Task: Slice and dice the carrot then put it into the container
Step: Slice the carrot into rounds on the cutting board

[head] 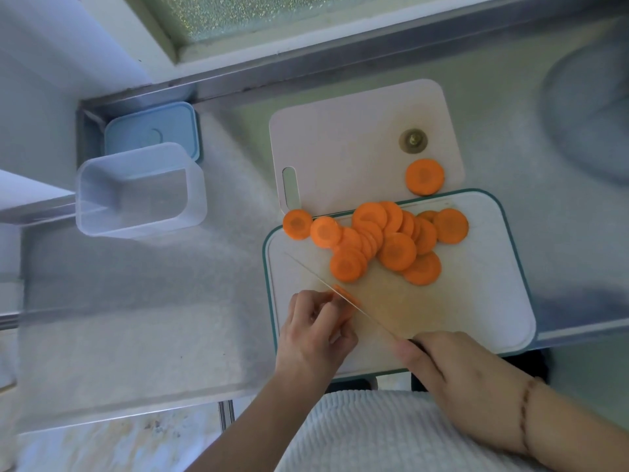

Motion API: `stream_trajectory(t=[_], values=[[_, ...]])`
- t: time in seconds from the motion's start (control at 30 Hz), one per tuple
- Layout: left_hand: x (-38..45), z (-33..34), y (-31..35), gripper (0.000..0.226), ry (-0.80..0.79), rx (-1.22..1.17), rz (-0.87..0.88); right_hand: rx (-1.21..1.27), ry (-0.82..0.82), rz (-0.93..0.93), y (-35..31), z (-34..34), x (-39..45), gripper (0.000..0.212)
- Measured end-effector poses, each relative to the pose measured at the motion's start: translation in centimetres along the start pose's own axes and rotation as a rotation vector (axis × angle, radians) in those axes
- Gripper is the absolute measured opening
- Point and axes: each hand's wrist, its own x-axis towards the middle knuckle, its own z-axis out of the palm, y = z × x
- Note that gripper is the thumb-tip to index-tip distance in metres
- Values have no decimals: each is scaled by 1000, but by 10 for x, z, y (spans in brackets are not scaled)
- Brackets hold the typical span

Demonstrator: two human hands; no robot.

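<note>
Several round carrot slices (pixel 396 250) lie heaped on the far part of a white, green-rimmed cutting board (pixel 483 301). My left hand (pixel 315 332) pinches a small remaining carrot piece (pixel 347 299) at the board's near left. My right hand (pixel 452 366) grips the handle of a knife (pixel 343 299), whose thin blade runs diagonally up-left and cuts into that piece. A clear, empty plastic container (pixel 139 190) stands on the counter to the left.
A second pale cutting board (pixel 357 137) lies behind the first, carrying the carrot's stem end (pixel 413 140) and one slice (pixel 424 177). A blue lid (pixel 151 131) sits behind the container. The steel counter ends at a raised back rim.
</note>
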Motion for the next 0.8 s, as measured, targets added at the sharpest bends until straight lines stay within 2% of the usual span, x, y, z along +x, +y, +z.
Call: stream_trajectory(t=[0.07, 0.2, 0.4, 0.6, 0.73, 0.8], values=[[-1, 1, -1, 40, 2, -1, 6, 11, -16, -30, -7, 4, 17, 62], [-2, 4, -3, 44, 23, -5, -6, 15, 0, -104, -6, 14, 42, 72], [-4, 3, -2, 27, 9, 25, -14, 35, -67, 67, 25, -2, -8, 56], [-4, 3, -1, 33, 23, -3, -33, 79, -59, -72, 17, 11, 38, 62], [-3, 1, 3, 33, 16, -13, -34, 53, -29, -100, -1, 12, 60, 70], [-2, 0, 5, 35, 20, -27, -8, 73, -7, -100, -7, 7, 59, 68]])
